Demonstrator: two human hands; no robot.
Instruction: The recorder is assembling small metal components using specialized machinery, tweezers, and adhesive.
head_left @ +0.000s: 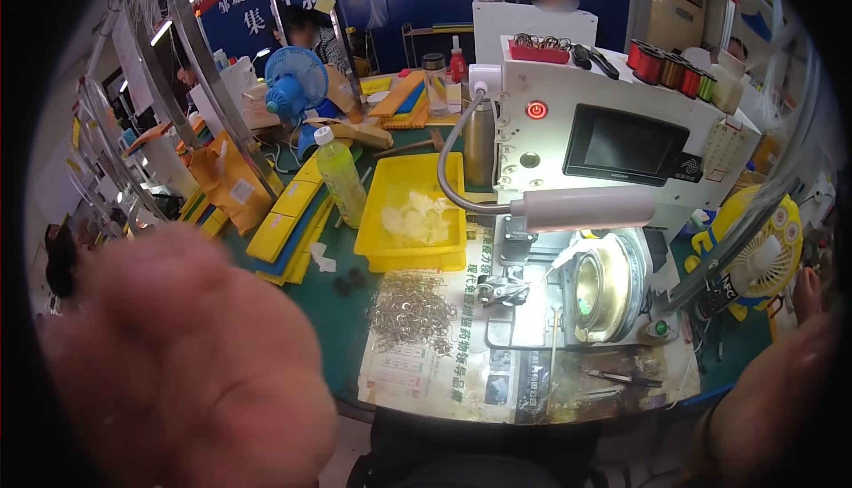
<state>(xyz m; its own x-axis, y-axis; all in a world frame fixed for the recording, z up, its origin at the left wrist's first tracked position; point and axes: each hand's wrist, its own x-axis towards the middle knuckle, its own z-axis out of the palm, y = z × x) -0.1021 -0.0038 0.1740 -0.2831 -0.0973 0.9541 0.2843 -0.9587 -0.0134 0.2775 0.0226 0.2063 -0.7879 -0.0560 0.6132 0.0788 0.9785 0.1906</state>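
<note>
My left hand [195,364] looms large and blurred at the left, raised off the table close to the camera. Its fingers are too smeared to read, and nothing shows in it. At the lower right edge is my right arm [768,399], blurred and dark; its fingers cannot be made out. Between them, a pile of small metal hooks or rings [413,312] lies on a newspaper sheet [399,377]. Beside it stands a white machine [532,164] with a round metal wheel [612,284], lit by a gooseneck lamp [586,208]. Neither hand visibly touches these.
A yellow tray [413,262] holds crumpled pale material. Left of it are a green drink bottle [337,177], yellow and blue boards [284,213] and a blue fan [293,80]. A slim dark tool [626,378] lies in front of the machine. A yellow fan [763,248] stands right.
</note>
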